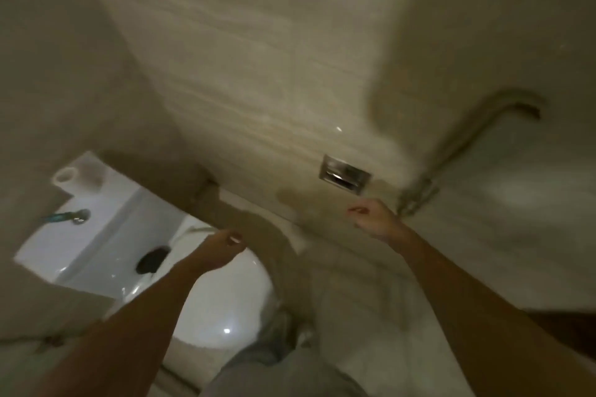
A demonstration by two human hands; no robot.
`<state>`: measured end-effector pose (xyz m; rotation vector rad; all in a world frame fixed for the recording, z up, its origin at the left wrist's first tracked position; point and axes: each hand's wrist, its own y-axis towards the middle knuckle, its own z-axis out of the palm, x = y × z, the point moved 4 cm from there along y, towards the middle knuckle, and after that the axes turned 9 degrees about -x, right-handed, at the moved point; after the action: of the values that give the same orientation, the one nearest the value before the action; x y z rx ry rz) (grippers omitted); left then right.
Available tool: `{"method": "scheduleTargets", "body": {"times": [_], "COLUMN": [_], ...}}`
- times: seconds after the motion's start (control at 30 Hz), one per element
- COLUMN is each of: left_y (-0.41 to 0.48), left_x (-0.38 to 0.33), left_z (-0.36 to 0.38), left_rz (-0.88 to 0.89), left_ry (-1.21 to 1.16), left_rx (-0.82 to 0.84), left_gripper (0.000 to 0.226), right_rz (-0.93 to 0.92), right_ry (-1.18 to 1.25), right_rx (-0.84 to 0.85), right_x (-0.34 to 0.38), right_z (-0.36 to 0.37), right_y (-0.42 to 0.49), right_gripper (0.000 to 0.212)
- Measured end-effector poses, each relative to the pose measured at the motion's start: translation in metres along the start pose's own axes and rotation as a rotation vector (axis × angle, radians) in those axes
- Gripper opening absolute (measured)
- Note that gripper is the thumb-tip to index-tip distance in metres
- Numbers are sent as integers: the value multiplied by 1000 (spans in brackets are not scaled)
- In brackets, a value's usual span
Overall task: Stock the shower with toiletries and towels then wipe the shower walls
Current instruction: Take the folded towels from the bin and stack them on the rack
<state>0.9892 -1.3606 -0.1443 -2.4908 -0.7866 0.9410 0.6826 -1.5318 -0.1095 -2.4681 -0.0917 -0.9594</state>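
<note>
The frame is blurred by motion. My left hand [222, 248] hangs over the white toilet lid [222, 300] with its fingers loosely curled and nothing in it. My right hand [375, 219] is raised near the tiled wall [258, 74], below the metal flush plate [344, 173]; its fingers are curled and I see nothing held. A hose with a chrome fitting [419, 193] runs up the wall just right of my right hand. No towel or toiletry bottle is visible.
A white sink [96, 235] with a tap [69, 216] and dark drain [153, 259] sits at the left. A toilet paper roll [66, 176] stands on its corner. Beige tiled walls surround me closely. My grey trouser leg [274, 371] is at the bottom.
</note>
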Motion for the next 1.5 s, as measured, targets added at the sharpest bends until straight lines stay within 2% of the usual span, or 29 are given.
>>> {"method": "scheduleTargets", "body": {"times": [0.1, 0.23, 0.37, 0.47, 0.53, 0.63, 0.73, 1.0, 1.2, 1.33, 1.5], "left_y": [1, -4, -4, -6, -2, 6, 3, -36, -92, -124, -159], "left_x": [9, 30, 55, 52, 43, 16, -33, -196, -306, -350, -393], "left_z": [60, 126, 163, 173, 181, 199, 218, 313, 392, 449, 510], "left_rz": [23, 66, 62, 68, 94, 139, 242, 415, 437, 478, 543], "left_ry": [39, 138, 271, 354, 410, 494, 563, 586, 533, 574, 721], "left_rx": [178, 398, 547, 582, 608, 644, 636, 629, 652, 683, 752], "left_gripper": [33, 33, 31, 23, 21, 21, 18, 20, 12, 19, 18], "right_rz": [258, 520, 738, 927, 1057, 1176, 1252, 1415, 1436, 1396, 1364], "right_ry": [18, 50, 162, 395, 687, 965, 1040, 1173, 1327, 1367, 1448], "right_rx": [-20, -46, -85, -197, -335, -581, -669, -625, -740, -905, -1139], "right_x": [-80, -156, -220, -248, -254, -271, -290, -338, -388, -437, -497], "right_z": [14, 44, 86, 110, 121, 135, 159, 205, 159, 111, 58], "right_y": [-50, -136, -222, -283, -316, -356, -385, -433, -459, -486, -521], "right_gripper": [6, 25, 30, 21, 9, 10, 12, 20, 8, 11, 11]}}
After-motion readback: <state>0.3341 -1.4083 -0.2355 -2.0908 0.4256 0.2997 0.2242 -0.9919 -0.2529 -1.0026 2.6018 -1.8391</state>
